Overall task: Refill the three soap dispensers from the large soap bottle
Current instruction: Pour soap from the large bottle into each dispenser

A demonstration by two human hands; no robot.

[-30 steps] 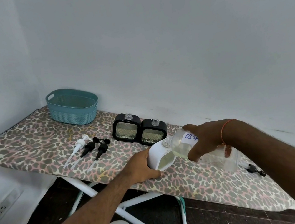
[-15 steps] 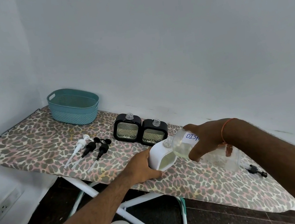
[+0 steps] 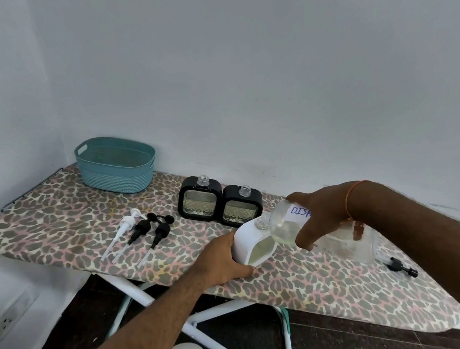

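The head view shows the left hand (image 3: 221,259) reaching in from the near left, fingers and thumb wrapped round the left side of the white dispenser (image 3: 252,243), which stands at the near edge of the ironing board (image 3: 57,221). The right hand (image 3: 317,214) comes in from the right with an orange thread at the wrist, its fingers curled over the large soap bottle (image 3: 285,223), gripping it. That bottle is clear, tipped on its side with its mouth at the white dispenser's open neck; pale yellowish liquid lies in its lower part and a white label reads "DISP".

There are three dispensers: the white one and two black dispensers (image 3: 199,197), side by side just beyond it, both uncapped and showing pale liquid behind patterned windows. Three pump heads (image 3: 140,229) lie to the left, one white and two black. A fourth small black pump or cap (image 3: 402,267) lies at the far right. One teal basket (image 3: 116,167) sits at the far left.
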